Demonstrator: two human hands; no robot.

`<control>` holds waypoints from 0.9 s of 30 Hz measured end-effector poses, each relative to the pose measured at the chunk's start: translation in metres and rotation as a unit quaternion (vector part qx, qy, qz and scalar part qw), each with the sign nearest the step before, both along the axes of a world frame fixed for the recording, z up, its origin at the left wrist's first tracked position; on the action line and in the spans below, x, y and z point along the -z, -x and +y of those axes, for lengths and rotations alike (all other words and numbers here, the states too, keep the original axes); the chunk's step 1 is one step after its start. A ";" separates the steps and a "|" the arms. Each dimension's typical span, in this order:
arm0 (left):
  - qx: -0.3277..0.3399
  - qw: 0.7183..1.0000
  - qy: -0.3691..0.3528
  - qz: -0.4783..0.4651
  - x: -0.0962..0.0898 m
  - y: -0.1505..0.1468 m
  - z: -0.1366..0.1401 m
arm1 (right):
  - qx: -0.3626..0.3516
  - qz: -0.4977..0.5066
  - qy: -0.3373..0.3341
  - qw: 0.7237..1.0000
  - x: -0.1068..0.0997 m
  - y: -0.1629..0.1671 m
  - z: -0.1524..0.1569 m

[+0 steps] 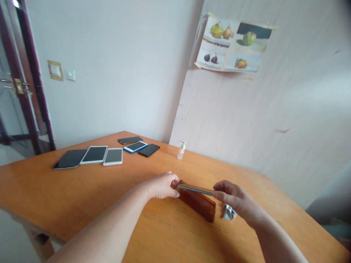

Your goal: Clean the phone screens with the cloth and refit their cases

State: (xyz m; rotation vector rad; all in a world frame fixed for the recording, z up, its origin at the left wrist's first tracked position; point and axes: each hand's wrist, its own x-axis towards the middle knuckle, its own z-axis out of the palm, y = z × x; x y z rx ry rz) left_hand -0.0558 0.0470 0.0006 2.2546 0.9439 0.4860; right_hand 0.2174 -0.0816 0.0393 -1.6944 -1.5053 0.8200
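My left hand point(166, 186) is closed at the left end of a reddish-brown phone case point(199, 204), with thumb and fingers around its corner. The case stands on its long edge, tilted, close to the tabletop. A thin phone point(196, 189) with a greenish edge shows almost edge-on above the case. Its left end meets the case near my left fingers, while the right end is lifted apart from it. My right hand point(233, 197) pinches that right end between thumb and fingers. Beneath my right hand lies a crumpled grey cloth point(229, 212).
On the wooden table point(153, 226), a dark tablet point(70, 159), a white tablet point(94, 155) and a smaller white one point(113, 156) lie left. Behind them are a blue-edged phone point(135, 146) and two dark phones point(149, 150). A pump bottle point(181, 150) stands near the wall.
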 end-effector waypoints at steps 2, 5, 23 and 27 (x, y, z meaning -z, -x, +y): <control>0.005 1.000 0.007 -0.006 0.002 0.000 0.001 | -0.014 -0.047 -0.016 0.999 0.004 0.001 0.002; 0.007 1.000 0.020 -0.013 0.003 -0.001 0.002 | -0.020 -0.109 -0.027 0.993 0.009 0.002 0.003; -0.026 0.990 0.112 -0.080 0.019 -0.013 0.011 | -0.034 -0.317 -0.008 0.948 0.015 0.019 0.004; -0.016 0.988 0.125 -0.091 0.025 -0.014 0.015 | -0.027 -0.332 -0.002 0.943 0.014 0.025 0.004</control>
